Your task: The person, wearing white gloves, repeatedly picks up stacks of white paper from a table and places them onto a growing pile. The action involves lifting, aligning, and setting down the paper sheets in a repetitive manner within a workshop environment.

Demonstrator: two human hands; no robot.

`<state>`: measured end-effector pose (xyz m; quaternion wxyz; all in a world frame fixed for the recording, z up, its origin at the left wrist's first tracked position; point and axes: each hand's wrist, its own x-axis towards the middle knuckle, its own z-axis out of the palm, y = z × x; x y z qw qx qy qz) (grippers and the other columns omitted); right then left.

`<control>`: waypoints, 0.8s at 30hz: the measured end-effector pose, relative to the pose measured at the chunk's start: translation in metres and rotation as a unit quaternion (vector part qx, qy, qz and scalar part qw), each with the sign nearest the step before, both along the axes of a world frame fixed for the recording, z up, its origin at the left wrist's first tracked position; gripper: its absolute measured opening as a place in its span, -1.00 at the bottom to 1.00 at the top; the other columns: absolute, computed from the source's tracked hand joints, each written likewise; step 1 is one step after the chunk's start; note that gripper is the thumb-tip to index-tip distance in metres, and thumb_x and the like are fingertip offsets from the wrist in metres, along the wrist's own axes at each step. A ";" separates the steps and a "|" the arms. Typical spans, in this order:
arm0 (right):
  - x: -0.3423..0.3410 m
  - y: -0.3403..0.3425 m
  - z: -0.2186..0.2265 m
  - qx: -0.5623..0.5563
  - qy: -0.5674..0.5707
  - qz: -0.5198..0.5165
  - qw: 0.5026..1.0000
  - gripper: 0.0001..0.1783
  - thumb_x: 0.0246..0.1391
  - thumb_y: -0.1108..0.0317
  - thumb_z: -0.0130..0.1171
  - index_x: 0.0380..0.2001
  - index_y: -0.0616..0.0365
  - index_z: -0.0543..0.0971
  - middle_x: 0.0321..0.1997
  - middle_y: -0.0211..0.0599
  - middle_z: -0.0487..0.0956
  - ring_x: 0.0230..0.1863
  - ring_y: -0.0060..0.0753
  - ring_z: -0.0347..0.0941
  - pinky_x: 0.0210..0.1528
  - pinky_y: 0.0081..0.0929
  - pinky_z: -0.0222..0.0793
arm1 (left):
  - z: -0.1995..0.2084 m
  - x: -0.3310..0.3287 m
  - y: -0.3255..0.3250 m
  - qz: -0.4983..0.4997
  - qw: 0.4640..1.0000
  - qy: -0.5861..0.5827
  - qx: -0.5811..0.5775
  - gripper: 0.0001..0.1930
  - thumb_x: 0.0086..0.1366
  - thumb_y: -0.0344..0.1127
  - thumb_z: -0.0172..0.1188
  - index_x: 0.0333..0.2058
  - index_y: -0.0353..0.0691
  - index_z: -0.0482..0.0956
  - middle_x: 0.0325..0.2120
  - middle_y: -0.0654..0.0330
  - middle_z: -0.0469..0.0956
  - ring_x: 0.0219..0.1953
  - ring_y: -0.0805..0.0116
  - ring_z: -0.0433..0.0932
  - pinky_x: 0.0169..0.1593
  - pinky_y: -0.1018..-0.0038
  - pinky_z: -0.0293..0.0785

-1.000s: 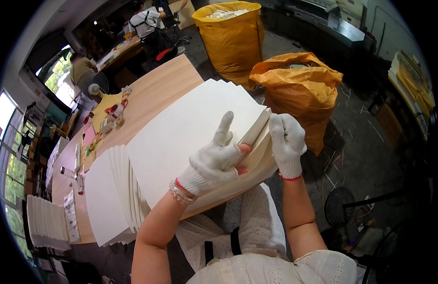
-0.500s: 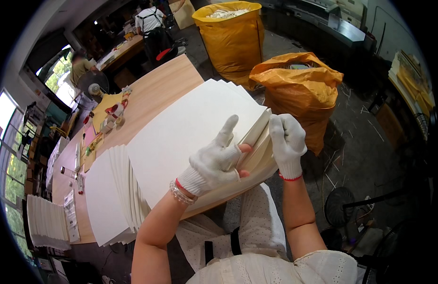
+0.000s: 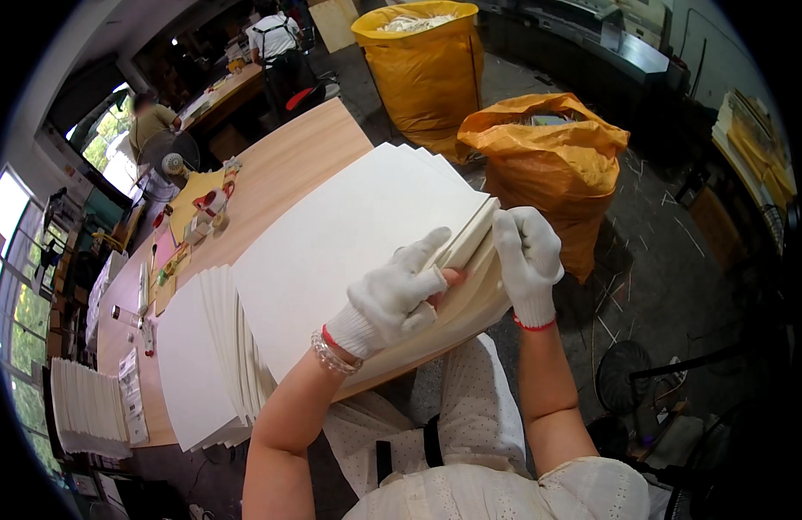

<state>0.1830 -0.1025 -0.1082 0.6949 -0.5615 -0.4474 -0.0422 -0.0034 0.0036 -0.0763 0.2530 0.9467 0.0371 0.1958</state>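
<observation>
Large white paper sheets lie in a thick stack on the wooden table, their right edges lifted and fanned into layers. My right hand, in a white knit glove with a red cuff edge, is closed in a pinch on the sheets' right corner. At the near right edge, my left hand is closed over the lifted layers, with its stretched forefinger on top. Bare fingertips show from the left glove, and a clear bead bracelet circles that wrist. How many sheets each hand grips is hidden.
A second fanned paper stack lies on the left of the table, near tape rolls and small tools. Two orange sacks stand beyond the right edge. A black fan is at lower right. Two people work farther back.
My left hand's fingers have drawn in: the forefinger has come down toward the sheets, and the lower fingers have curled. My right hand stays at the corner, almost unmoved.
</observation>
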 end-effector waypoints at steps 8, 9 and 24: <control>-0.002 0.001 0.001 0.011 0.014 -0.006 1.000 -0.79 0.24 0.41 0.21 -0.47 0.28 0.53 -0.58 -0.39 0.44 -0.54 -0.61 0.32 -0.47 -0.52 0.27 | -0.009 0.000 -0.004 0.031 0.996 -0.041 -0.078 -0.63 -0.11 -0.53 0.53 -0.26 -0.23 0.64 0.43 -0.22 -0.02 0.37 -0.01 0.29 0.30 0.08 0.39; -0.001 0.002 -0.001 0.018 0.009 -0.007 1.000 -0.79 0.24 0.41 0.21 -0.48 0.28 0.53 -0.58 -0.40 0.43 -0.54 -0.61 0.32 -0.47 -0.53 0.27 | -0.011 0.001 -0.003 0.029 0.994 -0.045 -0.091 -0.62 -0.12 -0.55 0.53 -0.26 -0.23 0.65 0.45 -0.20 -0.05 0.39 0.00 0.26 0.32 0.05 0.37; 0.005 -0.003 -0.010 0.048 0.017 0.026 0.998 -0.81 0.20 0.49 0.24 -0.50 0.26 0.51 -0.56 -0.42 0.46 -0.54 -0.67 0.32 -0.45 -0.59 0.31 | 0.003 0.007 -0.002 0.029 0.995 -0.001 0.098 -0.71 0.01 -0.58 0.32 -0.24 -0.21 0.63 0.22 -0.25 0.37 0.15 -0.19 0.48 0.14 0.24 0.49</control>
